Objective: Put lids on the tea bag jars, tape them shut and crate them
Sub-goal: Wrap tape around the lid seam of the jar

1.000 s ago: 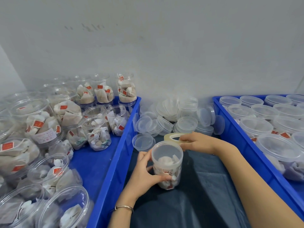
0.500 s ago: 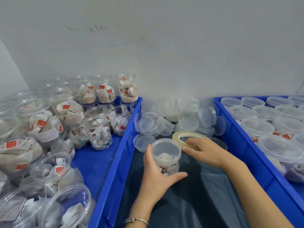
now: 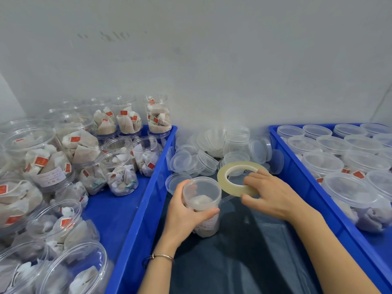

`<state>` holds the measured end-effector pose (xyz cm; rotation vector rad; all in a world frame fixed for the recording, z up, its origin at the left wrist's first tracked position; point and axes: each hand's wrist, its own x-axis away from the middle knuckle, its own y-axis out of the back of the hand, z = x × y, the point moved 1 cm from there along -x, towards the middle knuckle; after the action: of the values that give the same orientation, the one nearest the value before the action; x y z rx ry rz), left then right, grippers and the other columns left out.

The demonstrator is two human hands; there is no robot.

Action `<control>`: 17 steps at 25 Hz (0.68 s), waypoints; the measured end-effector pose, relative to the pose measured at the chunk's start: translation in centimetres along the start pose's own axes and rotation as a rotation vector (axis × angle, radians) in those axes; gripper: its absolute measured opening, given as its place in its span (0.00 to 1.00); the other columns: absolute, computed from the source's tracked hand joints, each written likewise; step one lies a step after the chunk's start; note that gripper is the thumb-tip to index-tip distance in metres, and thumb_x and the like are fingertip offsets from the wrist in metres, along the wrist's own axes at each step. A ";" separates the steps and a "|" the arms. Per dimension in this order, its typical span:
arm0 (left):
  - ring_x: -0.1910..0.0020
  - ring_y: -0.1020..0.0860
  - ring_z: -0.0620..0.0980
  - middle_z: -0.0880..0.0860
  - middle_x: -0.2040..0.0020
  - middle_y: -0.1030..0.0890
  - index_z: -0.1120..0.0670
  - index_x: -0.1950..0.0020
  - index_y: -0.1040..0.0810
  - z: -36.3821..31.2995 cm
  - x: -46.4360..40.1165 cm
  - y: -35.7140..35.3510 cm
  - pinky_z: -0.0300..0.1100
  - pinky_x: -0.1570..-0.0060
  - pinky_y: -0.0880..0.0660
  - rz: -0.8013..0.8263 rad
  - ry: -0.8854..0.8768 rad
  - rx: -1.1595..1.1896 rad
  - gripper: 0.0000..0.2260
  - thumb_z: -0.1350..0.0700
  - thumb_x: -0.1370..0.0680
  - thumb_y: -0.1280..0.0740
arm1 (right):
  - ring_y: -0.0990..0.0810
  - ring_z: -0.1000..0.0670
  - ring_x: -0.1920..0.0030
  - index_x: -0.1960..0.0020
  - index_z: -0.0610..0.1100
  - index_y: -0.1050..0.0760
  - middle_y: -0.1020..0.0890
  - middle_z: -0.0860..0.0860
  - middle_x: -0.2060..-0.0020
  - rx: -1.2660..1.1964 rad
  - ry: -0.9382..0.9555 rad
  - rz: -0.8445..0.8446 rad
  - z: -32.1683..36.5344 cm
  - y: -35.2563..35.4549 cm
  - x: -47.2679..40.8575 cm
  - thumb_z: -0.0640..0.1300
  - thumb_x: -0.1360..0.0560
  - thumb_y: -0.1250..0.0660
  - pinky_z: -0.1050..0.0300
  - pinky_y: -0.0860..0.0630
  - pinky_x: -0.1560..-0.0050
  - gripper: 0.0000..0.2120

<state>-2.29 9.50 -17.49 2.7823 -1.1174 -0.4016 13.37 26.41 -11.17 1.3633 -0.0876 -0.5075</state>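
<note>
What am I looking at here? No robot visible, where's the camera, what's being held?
No robot: a person works bare-handed, filmed by a wide-angle camera on their head looking down. The left hand grips a lidded tea bag jar standing on the dark surface. The right hand holds a roll of clear tape, a strip running from it to the jar. Loose lids are piled by the wall. The blue crate on the left holds unlidded jars; the blue crate on the right holds lidded ones.
</note>
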 end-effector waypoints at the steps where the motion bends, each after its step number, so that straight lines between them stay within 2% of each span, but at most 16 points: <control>1: 0.41 0.25 0.37 0.38 0.43 0.22 0.41 0.40 0.27 0.0 0.0 0.1 0.37 0.43 0.25 0.009 -0.005 0.008 0.35 0.52 0.42 0.17 | 0.33 0.55 0.54 0.60 0.48 0.32 0.29 0.57 0.62 0.017 -0.003 -0.005 -0.2 0.0 -0.3 0.55 0.26 0.39 0.59 0.36 0.59 0.11; 6: 0.41 0.25 0.37 0.38 0.43 0.22 0.43 0.37 0.27 -0.1 -0.1 0.6 0.31 0.48 0.26 0.086 -0.011 0.047 0.36 0.56 0.41 0.17 | 0.34 0.55 0.48 0.53 0.49 0.30 0.27 0.57 0.54 0.033 -0.026 0.086 -0.4 -0.5 -2.2 0.55 0.23 0.42 0.57 0.34 0.51 0.10; 10: 0.37 0.27 0.37 0.38 0.39 0.23 0.41 0.35 0.29 -1.0 -0.5 1.6 0.32 0.45 0.27 0.275 0.047 0.022 0.36 0.56 0.38 0.18 | 0.35 0.54 0.47 0.53 0.48 0.30 0.28 0.56 0.54 0.025 0.005 0.131 1.1 -1.2 -3.5 0.55 0.23 0.43 0.53 0.31 0.46 0.11; 12: 0.35 0.29 0.38 0.36 0.38 0.25 0.39 0.34 0.32 -1.8 -1.1 2.1 0.30 0.44 0.30 0.352 0.086 -0.062 0.37 0.54 0.37 0.18 | 0.35 0.53 0.46 0.53 0.47 0.31 0.28 0.55 0.54 0.018 0.007 0.132 1.3 -1.2 -3.6 0.54 0.22 0.43 0.51 0.31 0.44 0.11; 13: 0.34 0.31 0.38 0.37 0.36 0.29 0.38 0.32 0.35 -2.4 -1.4 2.3 0.30 0.42 0.32 0.359 0.113 -0.138 0.39 0.52 0.37 0.19 | 0.35 0.53 0.46 0.53 0.47 0.30 0.28 0.55 0.53 0.006 0.000 0.138 1.3 -1.2 -3.6 0.54 0.22 0.43 0.51 0.30 0.44 0.11; 15: 0.34 0.36 0.40 0.42 0.34 0.37 0.35 0.25 0.47 -3.8 -1.8 2.2 0.36 0.39 0.36 0.346 0.153 -0.318 0.50 0.50 0.37 0.19 | 0.34 0.53 0.44 0.51 0.45 0.29 0.28 0.54 0.52 -0.006 -0.016 0.154 1.1 -1.2 -3.3 0.54 0.22 0.43 0.49 0.30 0.42 0.12; 17: 0.34 0.37 0.44 0.47 0.34 0.39 0.34 0.24 0.56 -5.4 -1.9 1.3 0.42 0.39 0.33 0.379 0.138 -0.512 0.55 0.52 0.36 0.20 | 0.34 0.52 0.44 0.49 0.44 0.28 0.26 0.53 0.51 0.004 -0.015 0.159 1.0 -1.3 -3.2 0.54 0.21 0.43 0.49 0.31 0.42 0.13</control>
<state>-2.99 9.93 -11.67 2.0750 -1.2605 -0.3786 9.81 26.63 -11.47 1.3441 -0.2071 -0.3842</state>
